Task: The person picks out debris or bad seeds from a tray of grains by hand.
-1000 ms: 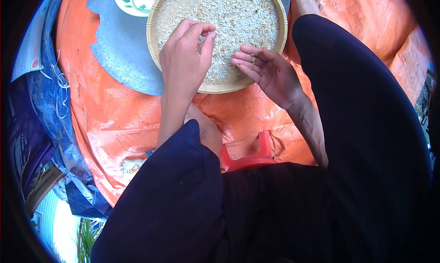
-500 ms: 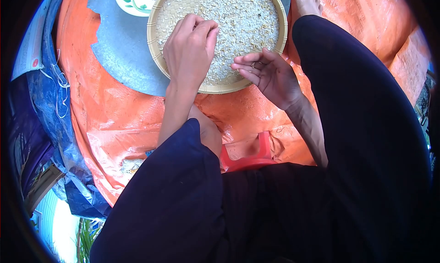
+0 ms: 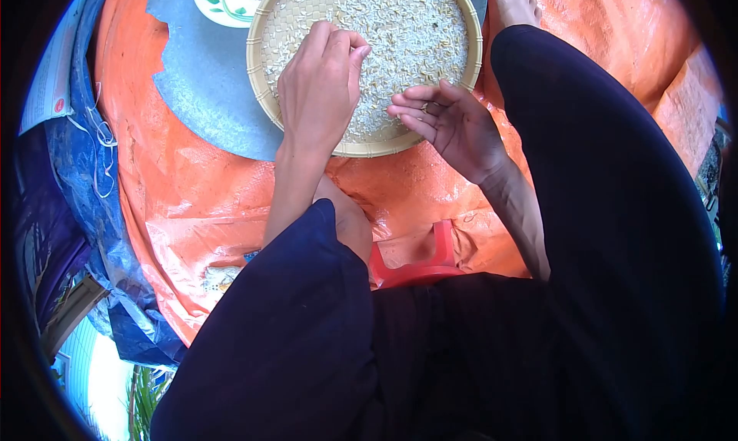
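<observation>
A round woven bamboo tray [image 3: 256, 81] holds a spread of white grains mixed with golden unhusked ones [image 3: 403, 38]. Over its left half is my left hand [image 3: 317, 87], back upward, with thumb and forefinger pinched together just above the grains. Whatever sits between those fingertips is too small to make out. At the tray's lower right rim my right hand [image 3: 457, 130] rests half cupped, its fingers stretched toward the grains and a ring on one of them. No object shows in its visible palm.
A white plate with green leaf patterns [image 3: 223, 9] holds golden grains beside the tray. Both stand on a grey-blue sheet [image 3: 204, 95] over an orange tarp [image 3: 192, 184]. A red plastic stool [image 3: 419, 272] is beneath me; a bare foot [image 3: 516, 4] is at upper right.
My left hand has shifted very slightly to the right, its fingertips still pinched. My right hand has stayed almost in place by the rim.
</observation>
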Demonstrator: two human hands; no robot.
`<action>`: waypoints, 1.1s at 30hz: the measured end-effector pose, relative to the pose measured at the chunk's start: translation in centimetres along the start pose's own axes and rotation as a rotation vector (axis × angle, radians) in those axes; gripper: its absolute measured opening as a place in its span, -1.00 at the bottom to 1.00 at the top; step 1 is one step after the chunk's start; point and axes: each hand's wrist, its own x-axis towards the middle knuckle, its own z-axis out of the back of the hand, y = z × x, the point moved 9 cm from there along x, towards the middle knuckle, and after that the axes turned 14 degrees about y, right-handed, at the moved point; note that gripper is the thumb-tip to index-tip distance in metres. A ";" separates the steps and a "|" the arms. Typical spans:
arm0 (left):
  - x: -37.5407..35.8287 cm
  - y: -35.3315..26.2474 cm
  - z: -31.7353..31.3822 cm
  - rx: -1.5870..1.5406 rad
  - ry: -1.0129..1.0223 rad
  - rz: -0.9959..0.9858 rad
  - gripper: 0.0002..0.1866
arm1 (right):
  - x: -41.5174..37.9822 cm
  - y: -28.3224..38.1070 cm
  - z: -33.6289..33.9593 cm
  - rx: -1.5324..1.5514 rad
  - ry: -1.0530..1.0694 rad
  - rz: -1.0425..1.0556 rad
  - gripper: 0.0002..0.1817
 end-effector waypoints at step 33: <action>1.2 -0.8 -1.0 0.139 0.072 -0.107 -0.93 | 0.0 -0.1 -0.5 -0.028 -0.011 -0.002 -0.48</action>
